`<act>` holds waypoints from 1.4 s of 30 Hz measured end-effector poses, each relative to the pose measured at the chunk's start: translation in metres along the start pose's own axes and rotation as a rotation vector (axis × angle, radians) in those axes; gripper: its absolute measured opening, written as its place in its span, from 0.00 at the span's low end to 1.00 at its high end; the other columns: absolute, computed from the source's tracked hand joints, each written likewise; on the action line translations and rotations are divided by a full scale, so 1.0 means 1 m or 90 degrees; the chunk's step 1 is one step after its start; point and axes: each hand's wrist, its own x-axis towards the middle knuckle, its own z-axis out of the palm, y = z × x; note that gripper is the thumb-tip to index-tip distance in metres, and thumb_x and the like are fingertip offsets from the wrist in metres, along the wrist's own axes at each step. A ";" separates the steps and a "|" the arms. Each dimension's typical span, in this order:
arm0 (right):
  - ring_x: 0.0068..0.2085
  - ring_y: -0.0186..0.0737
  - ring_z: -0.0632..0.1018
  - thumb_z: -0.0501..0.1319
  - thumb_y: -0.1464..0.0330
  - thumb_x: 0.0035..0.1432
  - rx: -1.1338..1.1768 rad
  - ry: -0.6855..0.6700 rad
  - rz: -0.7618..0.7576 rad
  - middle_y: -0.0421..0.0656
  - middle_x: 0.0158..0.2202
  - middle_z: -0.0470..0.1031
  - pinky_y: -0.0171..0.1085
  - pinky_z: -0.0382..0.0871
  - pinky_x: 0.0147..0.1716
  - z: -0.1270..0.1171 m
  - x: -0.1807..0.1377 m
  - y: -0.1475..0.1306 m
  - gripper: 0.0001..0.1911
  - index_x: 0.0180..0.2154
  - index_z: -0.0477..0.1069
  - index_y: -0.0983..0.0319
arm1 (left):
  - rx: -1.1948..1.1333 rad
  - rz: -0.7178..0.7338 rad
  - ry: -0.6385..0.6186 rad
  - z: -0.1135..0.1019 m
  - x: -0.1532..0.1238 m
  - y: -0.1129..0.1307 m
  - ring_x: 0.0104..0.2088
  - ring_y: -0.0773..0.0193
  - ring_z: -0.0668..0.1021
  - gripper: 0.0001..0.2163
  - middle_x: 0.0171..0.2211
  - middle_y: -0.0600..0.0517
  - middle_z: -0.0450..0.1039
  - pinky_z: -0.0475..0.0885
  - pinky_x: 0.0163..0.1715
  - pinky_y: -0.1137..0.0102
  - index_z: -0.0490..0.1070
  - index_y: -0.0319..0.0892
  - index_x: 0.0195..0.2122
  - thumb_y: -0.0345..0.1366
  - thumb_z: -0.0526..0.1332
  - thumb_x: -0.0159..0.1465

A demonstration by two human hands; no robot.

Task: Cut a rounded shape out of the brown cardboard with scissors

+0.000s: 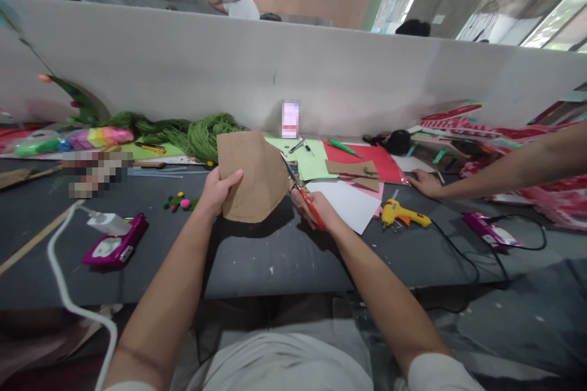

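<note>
My left hand (216, 190) grips the lower left edge of a brown cardboard piece (252, 174) and holds it up above the dark table (257, 256). My right hand (316, 208) is closed on red-handled scissors (302, 192). Their blades meet the right edge of the cardboard. A curved line is faintly drawn on the cardboard.
White, red, pink and green paper sheets (343, 201) lie right of my hand, with a yellow glue gun (401, 212). Green yarn (202, 134) lies at the back. Magenta devices (114, 244) sit left and right. Another person's hand (424, 183) rests on the table at right.
</note>
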 end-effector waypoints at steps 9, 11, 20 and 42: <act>0.12 0.31 0.63 0.58 0.37 0.58 0.041 0.001 -0.009 0.34 0.13 0.60 0.31 0.55 0.11 0.001 -0.005 -0.011 0.33 0.26 0.67 0.61 | 0.007 -0.011 -0.032 0.001 -0.003 0.003 0.38 0.49 0.84 0.27 0.41 0.41 0.83 0.81 0.38 0.59 0.78 0.38 0.42 0.46 0.79 0.43; 0.12 0.31 0.64 0.57 0.37 0.59 0.049 -0.007 -0.005 0.35 0.13 0.61 0.31 0.55 0.12 0.002 -0.005 -0.011 0.33 0.26 0.68 0.61 | 0.011 -0.006 -0.037 0.002 -0.004 0.004 0.39 0.49 0.84 0.27 0.42 0.41 0.83 0.81 0.39 0.59 0.78 0.38 0.42 0.46 0.79 0.43; 0.10 0.32 0.62 0.59 0.37 0.59 -0.001 0.002 -0.007 0.36 0.09 0.59 0.32 0.51 0.09 0.000 -0.002 -0.004 0.35 0.18 0.60 0.58 | 0.021 -0.014 -0.031 0.000 -0.002 0.001 0.41 0.46 0.84 0.28 0.42 0.39 0.83 0.81 0.41 0.57 0.78 0.37 0.44 0.46 0.79 0.45; 0.09 0.32 0.62 0.57 0.37 0.60 0.017 0.003 0.009 0.36 0.09 0.58 0.32 0.52 0.09 0.001 -0.009 -0.013 0.34 0.19 0.62 0.58 | 0.043 -0.017 -0.067 -0.001 -0.002 -0.001 0.45 0.46 0.83 0.30 0.47 0.39 0.82 0.79 0.46 0.56 0.77 0.37 0.47 0.48 0.78 0.46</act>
